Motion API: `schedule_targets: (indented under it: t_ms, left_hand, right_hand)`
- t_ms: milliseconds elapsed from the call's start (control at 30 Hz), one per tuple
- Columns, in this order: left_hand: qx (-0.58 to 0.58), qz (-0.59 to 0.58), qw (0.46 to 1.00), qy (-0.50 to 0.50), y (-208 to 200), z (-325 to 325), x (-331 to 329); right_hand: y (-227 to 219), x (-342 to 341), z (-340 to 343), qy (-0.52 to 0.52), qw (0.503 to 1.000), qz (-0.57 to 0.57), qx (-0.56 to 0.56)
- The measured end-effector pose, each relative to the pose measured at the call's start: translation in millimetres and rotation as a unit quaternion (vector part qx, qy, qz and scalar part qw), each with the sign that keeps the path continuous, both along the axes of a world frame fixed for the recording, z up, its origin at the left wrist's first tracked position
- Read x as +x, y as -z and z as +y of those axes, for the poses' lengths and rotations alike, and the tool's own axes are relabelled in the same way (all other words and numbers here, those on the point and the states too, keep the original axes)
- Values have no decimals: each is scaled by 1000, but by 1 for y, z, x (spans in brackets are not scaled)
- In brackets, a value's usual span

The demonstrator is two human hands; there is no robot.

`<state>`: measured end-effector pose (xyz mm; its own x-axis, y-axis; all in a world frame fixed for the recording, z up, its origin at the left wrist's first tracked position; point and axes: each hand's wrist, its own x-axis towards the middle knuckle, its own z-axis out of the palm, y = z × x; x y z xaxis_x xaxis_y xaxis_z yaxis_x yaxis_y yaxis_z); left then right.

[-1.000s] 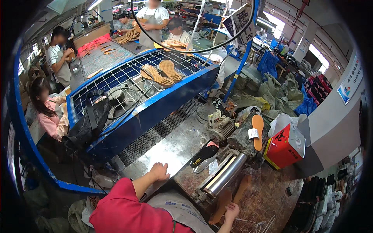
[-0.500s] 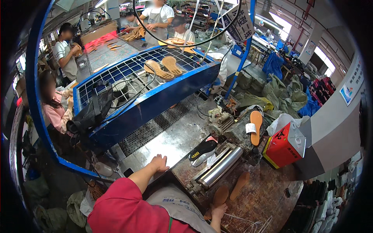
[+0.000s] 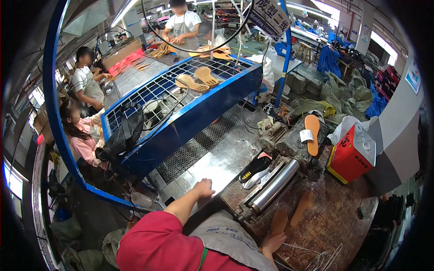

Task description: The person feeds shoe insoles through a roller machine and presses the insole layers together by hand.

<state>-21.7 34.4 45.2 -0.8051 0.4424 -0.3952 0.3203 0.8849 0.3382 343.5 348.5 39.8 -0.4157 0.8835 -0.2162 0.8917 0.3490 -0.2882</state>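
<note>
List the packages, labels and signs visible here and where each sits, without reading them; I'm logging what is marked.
Red can: boxy, red with a pale top, right of the workbench.
White label: small paper tag on the orange insole lying on the machine.
Hanging sign: tilted pale board with dark characters, top centre.
Wall poster: small, blue and white, far right.

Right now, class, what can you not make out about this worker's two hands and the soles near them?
Head view:
- Right hand: fingers hidden behind the grey apron; contact with the tan insole unclear.
- Left hand on the steel table: palm underneath hidden.
- Black shoe sole: partly covered by the silver roller.
</note>
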Motion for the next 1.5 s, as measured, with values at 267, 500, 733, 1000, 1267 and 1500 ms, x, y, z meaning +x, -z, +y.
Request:
schedule_targets:
  t_ms: [267, 500, 733, 1000, 1267, 1500]
  left_hand:
    - [40, -17, 999, 22, -2, -2, 3]
    - [-38, -101, 992, 72, -12, -10, -32]
    - [-37, -108, 981, 154, -39, 9, -46]
    - [-67, -102, 982, 143, -37, 13, -40]
    - [-64, -94, 990, 89, -41, 22, -35]
    - [-44, -65, 995, 64, -22, 9, -31]
  right_hand:
    - [25, 26, -7, -24, 993, 52, 102]
    - [-8, -17, 4, -28, 988, 121, 89]
    - [-9, -34, 2, 125, 991, -41, -38]
    - [-28, -39, 18, 111, 979, -114, -126]
    - [-33, -31, 40, 53, 981, -111, -151]
    - [-60, -18, 55, 39, 991, 75, -108]
